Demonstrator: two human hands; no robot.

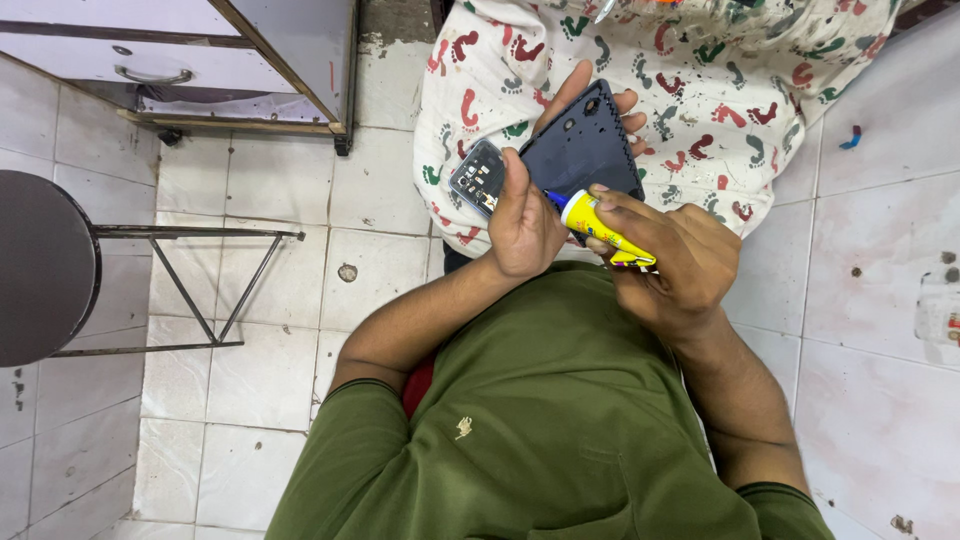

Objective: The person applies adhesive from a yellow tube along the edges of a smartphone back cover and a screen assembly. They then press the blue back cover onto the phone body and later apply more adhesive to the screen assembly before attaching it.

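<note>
My left hand (520,225) grips a dark blue phone back cover (590,150) together with an opened phone body (478,175), whose inner parts show. Its fingers curl behind the cover, and the tips show at the top edge. My right hand (675,265) pinches a small yellow glue tube (605,230). The tube's blue nozzle (555,200) touches the lower edge of the cover. Both hands are held close in front of my green shirt (540,420).
A white cloth printed with red and green footprints (720,90) lies beyond the hands. A round dark stool (40,265) with a metal frame stands at the left. A grey cabinet with a drawer handle (150,75) sits at the top left on the white tiled floor (280,200).
</note>
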